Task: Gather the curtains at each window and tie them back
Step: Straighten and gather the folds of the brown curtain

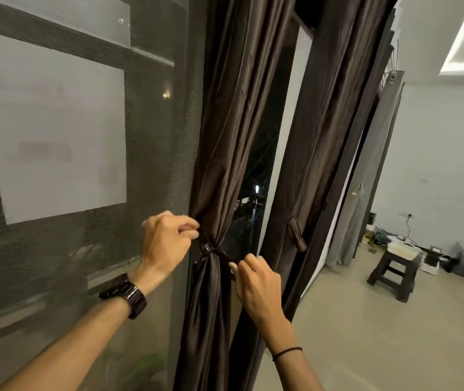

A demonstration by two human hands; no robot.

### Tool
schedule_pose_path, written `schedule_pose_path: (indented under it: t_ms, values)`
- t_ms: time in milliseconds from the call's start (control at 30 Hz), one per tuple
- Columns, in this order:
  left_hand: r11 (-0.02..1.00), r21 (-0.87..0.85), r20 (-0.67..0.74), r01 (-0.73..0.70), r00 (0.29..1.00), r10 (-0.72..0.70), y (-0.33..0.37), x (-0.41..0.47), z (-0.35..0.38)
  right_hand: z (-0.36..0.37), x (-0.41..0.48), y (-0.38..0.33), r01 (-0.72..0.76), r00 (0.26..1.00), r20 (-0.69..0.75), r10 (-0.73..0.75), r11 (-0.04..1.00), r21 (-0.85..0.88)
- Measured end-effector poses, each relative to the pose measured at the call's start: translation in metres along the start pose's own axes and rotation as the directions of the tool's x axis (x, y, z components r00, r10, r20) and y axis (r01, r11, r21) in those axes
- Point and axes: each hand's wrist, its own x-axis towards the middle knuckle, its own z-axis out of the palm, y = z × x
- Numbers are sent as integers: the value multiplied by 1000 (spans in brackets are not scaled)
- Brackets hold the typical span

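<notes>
Where cinched, curtain (pixel 225 153) at left hand (pixel 166 241)

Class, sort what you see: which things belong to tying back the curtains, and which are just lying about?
Job: near curtain, its tie-back, left hand pinching that curtain, right hand pinching the tie-back, second curtain.
Lying about: stool, white tub on it, cables by the wall.

A dark brown, satiny near curtain (pixel 233 136) hangs just right of the mesh screen (pixel 154 153). Its folds are bunched into a narrow waist, low against the screen's right edge. A dark tie-back (pixel 219 253) cinches the waist, with pale frayed threads at the knot. Farther right of the screen, a second curtain (pixel 318 136) hangs straight, with a fabric loop (pixel 297 234) dangling on it.
</notes>
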Motion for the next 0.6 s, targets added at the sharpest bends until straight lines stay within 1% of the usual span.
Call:
schedule_pose_path:
  t_ms: [33,67,100,167,200,267,333,400,467,600]
  values:
    - [1000,19,-24,-19,1000,19,-2,0,0,-1,5,-2,9,1000,-6,-9,1000,-4]
    - [997,45,-48,-68,996,70,-4,-2,1,-2,8,-3,28,1000,-14,-28,1000,-3]
    - [986,73,-69,-151,985,156,-6,-4,3,-3,10,-2,52,998,-21,-52,999,3]
    - [941,104,-83,-323,940,332,-12,-6,9,-5,13,1,89,996,-14,-89,995,33]
    - [916,105,-80,-387,915,396,-12,-6,11,-8,14,4,97,995,4,-98,994,44]
    - [862,100,-61,-497,862,504,-5,-5,16,-13,18,10,97,995,29,-98,994,53]
    - [801,99,-8,-591,804,594,14,-2,23,-22,29,14,81,997,11,-81,995,66]
    - [751,90,59,-654,756,651,39,6,31,-35,45,22,53,998,-47,-49,996,76]
    - [731,73,101,-679,734,672,62,20,43,-49,65,33,15,994,-109,-6,997,80]
    - [740,88,91,-667,745,661,106,52,65,-76,99,68,-60,985,-160,62,998,19]
